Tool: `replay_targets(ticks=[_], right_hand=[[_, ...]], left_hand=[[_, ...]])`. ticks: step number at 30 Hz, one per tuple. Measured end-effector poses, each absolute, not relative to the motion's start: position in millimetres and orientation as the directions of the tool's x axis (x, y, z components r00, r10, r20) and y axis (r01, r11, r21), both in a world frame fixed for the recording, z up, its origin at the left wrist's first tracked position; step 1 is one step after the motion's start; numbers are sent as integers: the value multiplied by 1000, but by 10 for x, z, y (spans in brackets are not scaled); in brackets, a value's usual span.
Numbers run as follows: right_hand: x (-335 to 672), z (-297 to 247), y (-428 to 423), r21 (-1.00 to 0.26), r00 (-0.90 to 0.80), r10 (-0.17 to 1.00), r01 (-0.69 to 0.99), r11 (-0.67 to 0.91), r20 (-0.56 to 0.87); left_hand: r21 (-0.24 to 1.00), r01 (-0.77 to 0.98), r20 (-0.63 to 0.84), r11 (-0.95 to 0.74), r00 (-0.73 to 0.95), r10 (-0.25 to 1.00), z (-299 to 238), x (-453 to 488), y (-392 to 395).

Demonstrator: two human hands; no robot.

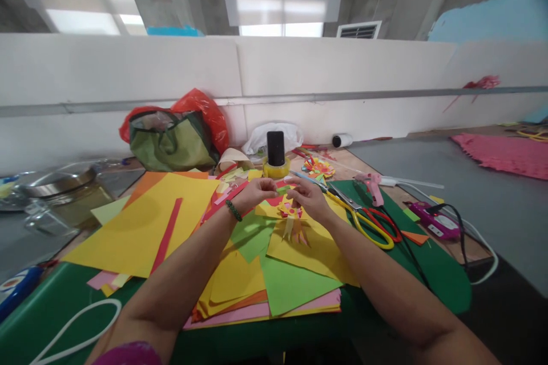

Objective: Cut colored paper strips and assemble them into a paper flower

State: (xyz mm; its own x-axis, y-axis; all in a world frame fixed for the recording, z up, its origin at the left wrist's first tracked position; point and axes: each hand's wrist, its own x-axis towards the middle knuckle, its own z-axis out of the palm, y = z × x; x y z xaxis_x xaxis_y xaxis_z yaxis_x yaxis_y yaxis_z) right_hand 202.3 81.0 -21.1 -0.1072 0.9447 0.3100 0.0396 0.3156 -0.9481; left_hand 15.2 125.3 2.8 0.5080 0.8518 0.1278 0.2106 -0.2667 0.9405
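My left hand [258,193], with a dark beaded bracelet [233,210] at its wrist, is closed with thumb and fingertips together. My right hand [309,198] faces it, fingers curled toward the thumb. A small green paper piece [282,189] shows between the fingertips; whether either hand grips it is hard to see. Just below lies a paper flower [290,210] with a pink centre and pale hanging strips. It rests on a yellow sheet [314,242], over green sheets [295,285]. Yellow-handled scissors [372,227] and red-handled scissors [387,225] lie right of my right hand.
A pink glue gun [374,187] and purple power strip [436,222] with cables are at right. A phone [275,148] stands in a yellow tape roll [276,170]. At left are a glass jar [68,199], a green bag [171,140] and large yellow sheets [141,228].
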Motion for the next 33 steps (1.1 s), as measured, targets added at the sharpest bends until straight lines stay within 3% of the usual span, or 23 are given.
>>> replay_targets(ticks=[7, 13, 16, 21, 33], right_hand=[[2032, -223, 849, -935, -56, 934, 33, 354, 352], [2032, -199, 790, -898, -43, 902, 84, 432, 430], [2030, -166, 735, -862, -72, 874, 142, 486, 481], [2030, -139, 703, -825, -91, 847, 193, 531, 524], [1952, -230, 759, -901, -54, 908, 107, 419, 416]], left_hand=[[954, 162, 138, -253, 509, 849, 98, 173, 1129], [998, -42, -21, 52, 542, 840, 122, 185, 1063], [988, -93, -59, 122, 509, 859, 95, 202, 1073], [991, -82, -56, 109, 483, 874, 71, 210, 1083], [1000, 27, -14, 0, 528, 849, 81, 189, 1078]])
